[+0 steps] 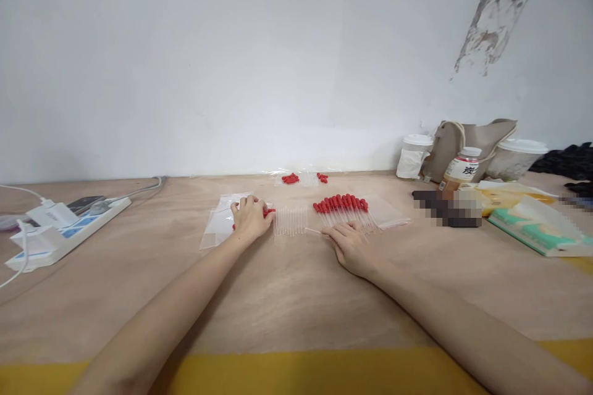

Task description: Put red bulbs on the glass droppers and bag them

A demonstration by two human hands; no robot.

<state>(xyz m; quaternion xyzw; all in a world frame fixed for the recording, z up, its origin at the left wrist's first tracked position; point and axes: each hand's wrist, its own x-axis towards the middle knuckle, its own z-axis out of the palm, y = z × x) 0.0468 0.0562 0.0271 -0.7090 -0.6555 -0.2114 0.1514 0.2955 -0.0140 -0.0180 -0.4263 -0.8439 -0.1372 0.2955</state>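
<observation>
My left hand (250,219) is over a clear plastic bag (213,226), its fingers curled together at a red rubber bulb (269,212). More red shows under that hand, mostly hidden by it. Beside it lies a row of thin clear tubes (291,221), side by side on the table. My right hand (351,248) pinches one clear tube (314,231), which points left toward the row. Just beyond the right hand, several droppers (341,205), clear tubes with red bulbs on their ends, are fanned out with the bulbs away from me.
Near the wall lie loose red bulbs (290,178) and a plastic packet of tubes (306,179). A power strip (69,237) with cables is at left. At right stand a lidded cup (414,157), a drink bottle (461,171) and a tissue pack (540,228).
</observation>
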